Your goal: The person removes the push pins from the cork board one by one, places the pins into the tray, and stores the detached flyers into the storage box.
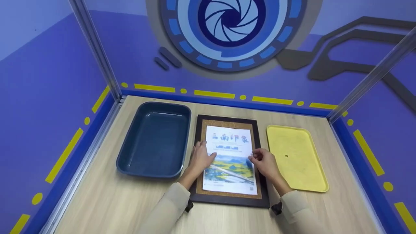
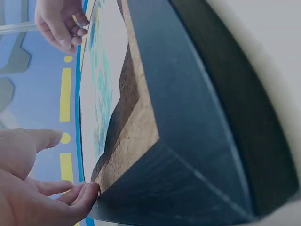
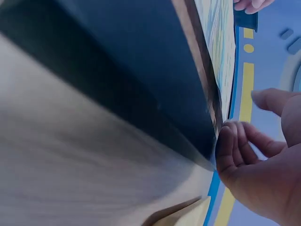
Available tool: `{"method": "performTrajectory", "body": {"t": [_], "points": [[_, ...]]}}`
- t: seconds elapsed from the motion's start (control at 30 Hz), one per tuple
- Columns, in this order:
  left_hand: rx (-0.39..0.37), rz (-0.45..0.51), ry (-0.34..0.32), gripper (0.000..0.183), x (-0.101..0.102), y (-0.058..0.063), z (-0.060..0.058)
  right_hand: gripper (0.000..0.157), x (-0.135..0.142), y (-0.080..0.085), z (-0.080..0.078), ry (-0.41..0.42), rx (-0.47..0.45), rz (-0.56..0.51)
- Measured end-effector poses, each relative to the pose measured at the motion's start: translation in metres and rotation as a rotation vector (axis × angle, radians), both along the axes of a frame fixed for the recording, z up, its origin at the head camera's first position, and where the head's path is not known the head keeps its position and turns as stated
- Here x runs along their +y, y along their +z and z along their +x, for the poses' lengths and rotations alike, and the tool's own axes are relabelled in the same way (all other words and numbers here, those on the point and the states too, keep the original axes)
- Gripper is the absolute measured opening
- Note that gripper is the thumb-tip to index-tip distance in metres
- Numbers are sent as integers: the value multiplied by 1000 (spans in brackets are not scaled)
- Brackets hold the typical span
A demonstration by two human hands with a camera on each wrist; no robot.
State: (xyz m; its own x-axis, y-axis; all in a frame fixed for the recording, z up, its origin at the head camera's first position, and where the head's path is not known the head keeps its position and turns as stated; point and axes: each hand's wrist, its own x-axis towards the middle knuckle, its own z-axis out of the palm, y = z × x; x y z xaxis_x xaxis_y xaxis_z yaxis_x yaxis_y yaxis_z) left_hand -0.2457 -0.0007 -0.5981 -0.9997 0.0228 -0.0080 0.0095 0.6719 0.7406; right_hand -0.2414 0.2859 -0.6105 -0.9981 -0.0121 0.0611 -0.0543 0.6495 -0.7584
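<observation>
A printed poster (image 1: 229,185) with a landscape picture and large characters lies on a cork board (image 1: 260,192) in a dark frame (image 1: 234,202). Its edge stands in waves above the cork (image 2: 134,134) in the left wrist view. My left hand (image 1: 200,157) rests at the left edge, fingertips (image 2: 91,190) by the cork and thumb spread apart over the paper. At the right edge is my right hand (image 1: 266,162), its bent fingertips (image 3: 226,134) right at the frame's inner border and the thumb apart from them.
A deep dark blue tray (image 1: 152,174) stands left of the frame, and a shallow yellow tray (image 1: 295,156) lies to its right. Both are on a light wooden table (image 1: 130,204). Blue printed walls (image 1: 208,81) with metal corner posts (image 1: 97,48) enclose the table's back and sides.
</observation>
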Motion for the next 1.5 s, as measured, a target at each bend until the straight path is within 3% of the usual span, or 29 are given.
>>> {"method": "performTrajectory", "body": {"t": [0.33,0.6,0.73,0.83,1.0,1.17,1.3,1.37,1.5], "points": [[-36,23,5,63,-5,-1,-6,35,-2,-2,-2,-46,-41,64],[-50,11,25,57,0,-4,-10,34,-2,-7,0,-32,-40,47],[-72,49,50,49,4,-4,-12,34,-2,-8,3,-29,-33,8],[-33,120,70,34,5,-5,-14,34,-1,-6,7,-31,-36,-46],[114,165,47,16,5,0,-18,36,-2,-1,14,-8,-49,-133],[190,205,16,16,2,17,-21,50,-4,6,21,6,-62,-241],[196,311,10,16,-8,42,-21,64,-13,11,30,-12,-112,-396],[200,360,19,17,-18,57,-20,62,-21,14,34,-11,-141,-473],[238,424,38,17,-46,90,-18,45,-40,25,42,27,-168,-600]]}}
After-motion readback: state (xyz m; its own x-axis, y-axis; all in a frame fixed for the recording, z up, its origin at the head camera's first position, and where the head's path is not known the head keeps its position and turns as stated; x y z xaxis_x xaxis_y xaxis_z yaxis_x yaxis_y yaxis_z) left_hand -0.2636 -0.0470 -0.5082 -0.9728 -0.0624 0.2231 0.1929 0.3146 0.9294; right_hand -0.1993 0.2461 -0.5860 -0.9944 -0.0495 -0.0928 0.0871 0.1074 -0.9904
